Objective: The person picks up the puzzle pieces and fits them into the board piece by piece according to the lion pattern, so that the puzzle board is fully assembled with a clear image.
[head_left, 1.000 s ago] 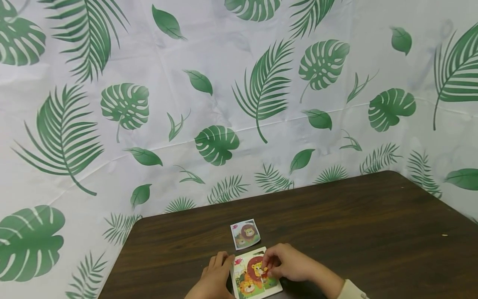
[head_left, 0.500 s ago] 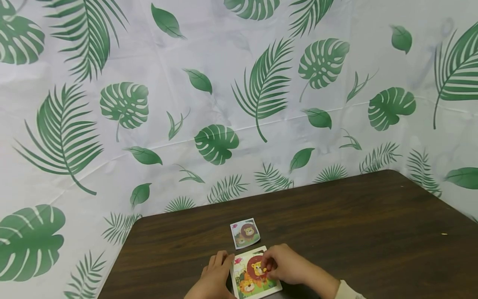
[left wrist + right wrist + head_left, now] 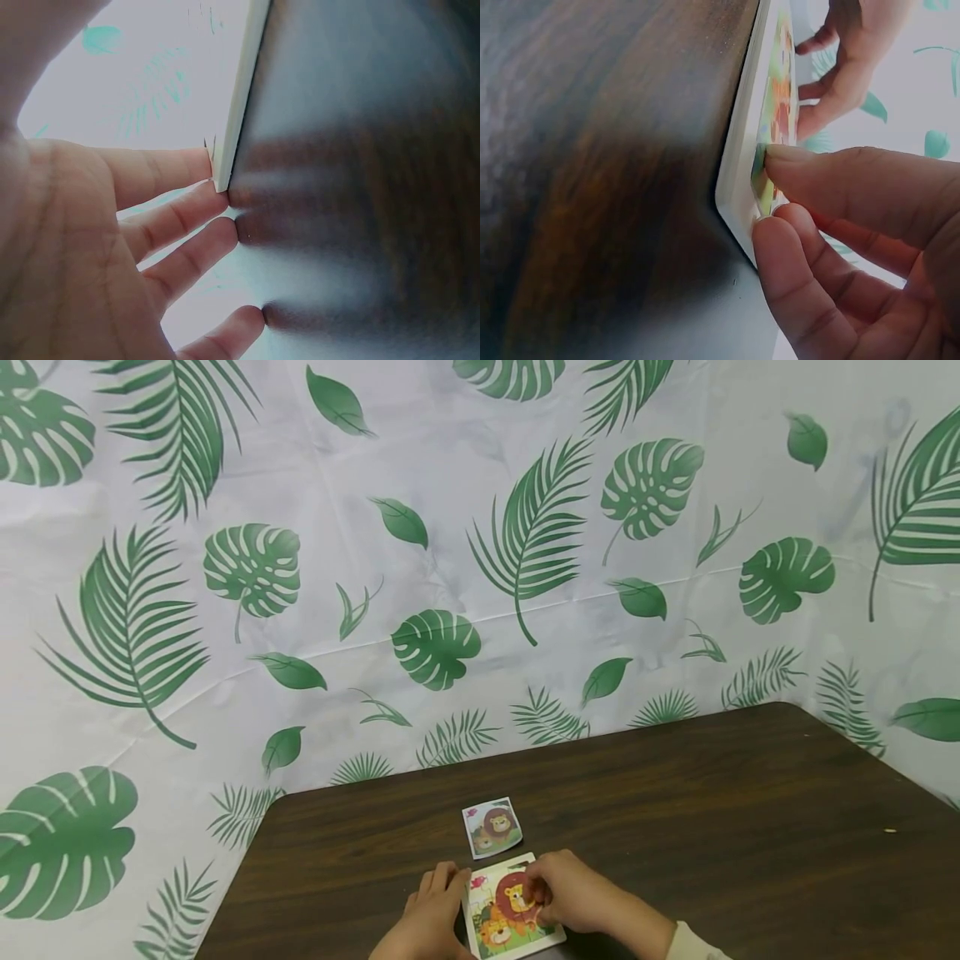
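A lion jigsaw puzzle [image 3: 498, 933] in a pale, shallow tray [image 3: 469, 917] lies at the table's near edge. My left hand [image 3: 429, 912] rests against the tray's left side; in the left wrist view, its fairly straight fingers [image 3: 196, 259] touch the tray's corner and the table. My right hand [image 3: 572, 893] is over the puzzle's right side. The right wrist view has its thumb and curled fingers [image 3: 784, 247] pinching a puzzle piece [image 3: 763, 191] at the tray's edge. That hand hides part of the picture beneath it.
A small paper card [image 3: 492, 829] with the same lion picture lies just beyond the tray. The dark wooden table [image 3: 675, 802] reaches back to a leaf-print cloth [image 3: 337, 527]. A tiny pale speck [image 3: 889, 831] is on the table at the right.
The pale gap between pieces at the puzzle's lower right has closed up. My right hand has shifted very slightly left; the left hand stays in place.
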Motion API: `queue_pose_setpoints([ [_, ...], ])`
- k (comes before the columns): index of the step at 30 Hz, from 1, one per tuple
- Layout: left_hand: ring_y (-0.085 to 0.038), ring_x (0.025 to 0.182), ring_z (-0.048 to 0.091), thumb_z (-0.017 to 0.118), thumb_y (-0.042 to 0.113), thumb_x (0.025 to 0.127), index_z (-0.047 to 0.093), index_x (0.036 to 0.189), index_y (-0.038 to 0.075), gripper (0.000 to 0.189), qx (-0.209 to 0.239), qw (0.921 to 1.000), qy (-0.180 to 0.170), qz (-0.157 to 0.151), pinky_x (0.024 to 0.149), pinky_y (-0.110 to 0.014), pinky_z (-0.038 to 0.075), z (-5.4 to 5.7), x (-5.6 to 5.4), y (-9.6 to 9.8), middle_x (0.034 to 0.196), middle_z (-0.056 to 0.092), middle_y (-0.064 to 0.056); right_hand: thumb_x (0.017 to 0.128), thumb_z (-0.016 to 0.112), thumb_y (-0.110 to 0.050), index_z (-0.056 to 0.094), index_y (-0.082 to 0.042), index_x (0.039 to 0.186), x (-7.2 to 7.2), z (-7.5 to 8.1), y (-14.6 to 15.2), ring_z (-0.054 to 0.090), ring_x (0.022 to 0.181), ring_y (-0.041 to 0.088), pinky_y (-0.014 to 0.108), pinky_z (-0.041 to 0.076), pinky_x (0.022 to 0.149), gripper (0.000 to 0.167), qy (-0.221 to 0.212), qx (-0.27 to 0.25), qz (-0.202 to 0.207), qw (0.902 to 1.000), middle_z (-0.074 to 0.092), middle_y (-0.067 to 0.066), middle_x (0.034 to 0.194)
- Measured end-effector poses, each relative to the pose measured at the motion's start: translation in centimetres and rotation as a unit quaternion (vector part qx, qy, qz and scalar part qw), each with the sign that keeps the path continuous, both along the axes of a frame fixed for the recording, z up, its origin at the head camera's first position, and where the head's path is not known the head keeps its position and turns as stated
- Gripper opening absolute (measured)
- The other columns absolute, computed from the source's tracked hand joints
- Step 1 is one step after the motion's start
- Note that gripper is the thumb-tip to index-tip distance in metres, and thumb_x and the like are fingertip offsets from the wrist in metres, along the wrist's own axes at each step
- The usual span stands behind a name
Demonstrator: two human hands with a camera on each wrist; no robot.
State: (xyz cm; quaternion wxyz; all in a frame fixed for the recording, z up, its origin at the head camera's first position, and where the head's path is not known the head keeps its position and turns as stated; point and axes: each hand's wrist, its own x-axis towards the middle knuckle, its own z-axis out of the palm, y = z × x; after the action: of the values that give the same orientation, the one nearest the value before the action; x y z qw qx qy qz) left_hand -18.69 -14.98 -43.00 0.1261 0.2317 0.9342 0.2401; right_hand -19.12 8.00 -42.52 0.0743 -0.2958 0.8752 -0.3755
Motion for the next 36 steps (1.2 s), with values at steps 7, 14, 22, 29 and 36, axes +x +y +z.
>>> queue_pose_setpoints([
  [7, -0.038, 0.112, 0.032, 0.086, 0.040, 0.058, 0.042, 0.133, 0.000, 0.097, 0.002, 1.0000, -0.003, -0.001, 0.082, -0.063, 0.033, 0.1, 0.0, 0.1, 0.125, 0.034, -0.014, 0.058, 0.073, 0.009, 0.057, -0.012, 0.065, 0.1, 0.0, -0.1, 0.043, 0.055, 0.001, 0.020, 0.040, 0.052, 0.028, 0.013, 0.019, -0.014, 0.9996, 0.048, -0.008, 0.061],
  [14, -0.039, 0.113, 0.031, 0.086, 0.041, 0.058, 0.040, 0.135, -0.001, 0.099, 0.004, 0.9999, -0.014, -0.004, 0.082, -0.063, 0.032, 0.0, -0.2, 0.1, 0.126, 0.033, -0.015, 0.056, 0.074, 0.009, 0.056, -0.013, 0.063, 0.2, 0.4, -0.3, 0.040, 0.054, 0.001, 0.020, 0.038, 0.050, 0.030, 0.032, 0.053, -0.022, 0.9979, 0.045, -0.010, 0.059],
  [22, -0.042, 0.116, 0.029, 0.084, 0.038, 0.062, 0.037, 0.137, -0.002, 0.098, -0.002, 0.9992, -0.039, -0.001, 0.083, -0.063, 0.030, 0.1, -0.5, -0.4, 0.129, 0.031, -0.018, 0.061, 0.073, 0.008, 0.054, -0.015, 0.061, -0.4, 0.4, -1.0, 0.040, 0.051, 0.001, 0.019, 0.034, 0.047, 0.030, 0.014, 0.098, -0.003, 0.9951, 0.045, -0.011, 0.056],
  [29, -0.044, 0.116, 0.030, 0.084, 0.039, 0.062, 0.038, 0.136, -0.002, 0.096, 0.003, 0.9994, -0.033, 0.008, 0.082, -0.064, 0.031, -0.2, -0.1, -1.2, 0.129, 0.031, -0.019, 0.062, 0.071, 0.008, 0.055, -0.016, 0.057, -1.1, 0.4, -1.8, 0.039, 0.049, 0.001, 0.018, 0.032, 0.045, 0.029, 0.007, 0.128, 0.024, 0.9914, 0.045, -0.012, 0.053],
  [36, -0.042, 0.114, 0.032, 0.085, 0.038, 0.061, 0.038, 0.136, -0.002, 0.097, -0.002, 0.9999, -0.013, 0.004, 0.080, -0.062, 0.033, -0.4, -0.2, -1.2, 0.127, 0.032, -0.018, 0.068, 0.070, 0.005, 0.059, -0.017, 0.060, -1.2, -0.4, -1.2, 0.040, 0.050, 0.000, 0.018, 0.035, 0.046, 0.026, -0.005, 0.086, 0.035, 0.9957, 0.047, -0.013, 0.055],
])
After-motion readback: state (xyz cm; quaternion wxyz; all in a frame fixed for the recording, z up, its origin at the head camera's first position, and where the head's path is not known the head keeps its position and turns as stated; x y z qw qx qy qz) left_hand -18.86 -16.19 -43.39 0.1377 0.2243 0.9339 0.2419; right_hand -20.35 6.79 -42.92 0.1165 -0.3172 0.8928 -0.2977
